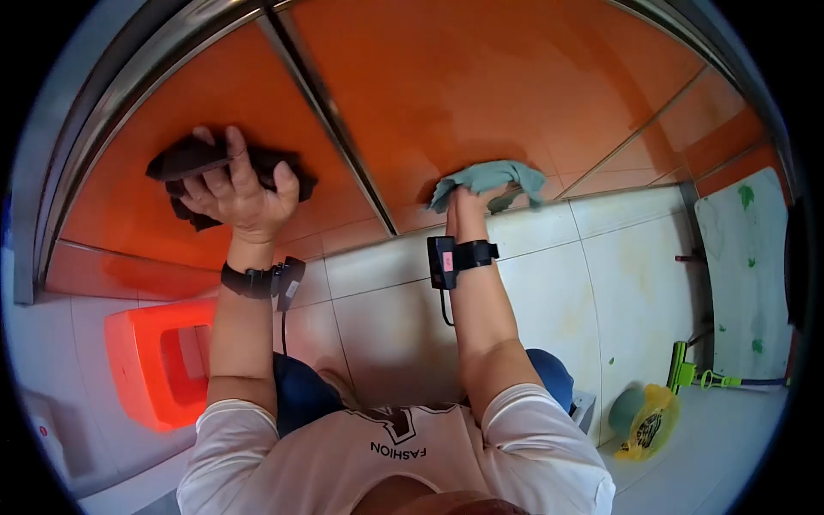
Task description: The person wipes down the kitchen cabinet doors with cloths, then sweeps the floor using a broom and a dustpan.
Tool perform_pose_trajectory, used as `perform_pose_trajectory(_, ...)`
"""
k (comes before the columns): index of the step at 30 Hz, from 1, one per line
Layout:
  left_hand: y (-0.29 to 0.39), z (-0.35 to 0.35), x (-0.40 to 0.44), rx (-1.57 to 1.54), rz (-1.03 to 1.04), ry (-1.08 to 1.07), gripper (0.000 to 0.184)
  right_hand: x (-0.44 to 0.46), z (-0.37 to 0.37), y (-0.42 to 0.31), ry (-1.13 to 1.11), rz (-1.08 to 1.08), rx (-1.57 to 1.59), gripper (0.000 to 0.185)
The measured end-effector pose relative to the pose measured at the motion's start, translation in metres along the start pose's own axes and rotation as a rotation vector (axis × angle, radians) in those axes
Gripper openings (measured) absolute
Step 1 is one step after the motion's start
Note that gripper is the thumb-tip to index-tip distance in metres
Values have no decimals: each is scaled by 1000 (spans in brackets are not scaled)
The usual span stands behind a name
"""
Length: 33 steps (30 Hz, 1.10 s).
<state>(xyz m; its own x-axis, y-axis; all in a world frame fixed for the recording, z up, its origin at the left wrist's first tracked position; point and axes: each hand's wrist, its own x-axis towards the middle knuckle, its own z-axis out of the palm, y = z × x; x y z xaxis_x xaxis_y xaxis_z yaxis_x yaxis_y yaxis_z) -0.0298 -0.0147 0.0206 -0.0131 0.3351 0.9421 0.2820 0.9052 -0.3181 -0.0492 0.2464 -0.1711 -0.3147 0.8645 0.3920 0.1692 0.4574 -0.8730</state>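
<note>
— Where is the dark cloth point(202, 163) seen?
— It is spread against the left orange panel point(257, 86), and it is overlapped by the left hand point(240, 193). That hand is held open, with its fingers parted.
— And the green cloth point(493, 177)?
— It is set against the lower part of the right orange panel point(481, 77), where it is touched by the right hand point(469, 208). The fingers are partly covered by the cloth, so whether they are closed cannot be told.
— How are the panels divided?
— They are separated by a dark, metal-edged strip point(330, 116), and both cloths are kept apart, one on each side.
— What is worn on the wrists?
— A black strap with a small box is worn on each.
— What is seen near the left forearm?
— An orange stool point(137, 369) is placed beside it, on the left.
</note>
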Motion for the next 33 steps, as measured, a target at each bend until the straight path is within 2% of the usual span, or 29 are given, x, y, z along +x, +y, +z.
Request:
perform_pose_trajectory(3,3,-1,-4,58,-40,-41,62,30,-30,-109,159,-356,55,50)
perform_pose_trajectory(6,2,0,-3,80,-59,-40,60,21,-61,-199,175,-818,106,50)
perform_pose_trajectory(8,-8,2,-11,58,-46,-24,62,-2,-63,-209,91,-1018,135,51)
perform_pose_trajectory(9,-24,8,-26,148,-25,-52,63,-16,-58,-195,0,-1019,198,53)
perform_pose_trajectory(10,-28,13,-34,236,-1,-81,65,-38,-44,-171,-92,-1014,259,55)
perform_pose_trajectory(11,-20,9,-29,130,-16,-73,65,-55,-33,-141,-91,-927,257,50)
perform_pose_trajectory(14,-2,1,-10,6,22,-24,65,-111,15,-33,-12,-680,269,46)
perform_pose_trajectory(15,-3,0,-16,36,-25,-89,65,-125,30,-5,17,-622,267,46)
perform_pose_trajectory(16,-3,2,-11,8,32,-38,65,-131,39,10,-249,-338,114,46)
perform_pose_trajectory(18,-1,1,-9,13,27,-34,65,-137,74,15,-494,-30,-47,46)
perform_pose_trajectory(19,-1,1,-8,-5,27,-38,65,-136,74,15,-545,63,-53,47)
perform_pose_trajectory(21,0,0,-5,-14,59,-1,66,-129,62,-5,-539,55,11,47)
perform_pose_trajectory(24,9,-4,2,24,70,20,65,-120,37,-28,-433,-134,143,48)
perform_pose_trajectory(27,9,-3,2,14,89,42,66,-112,27,-11,-352,-206,159,49)
perform_pose_trajectory(30,8,0,5,-24,112,72,65,-99,22,37,-282,-121,104,49)
perform_pose_trajectory(33,1,-1,0,9,121,6,65,-69,12,90,-198,61,21,50)
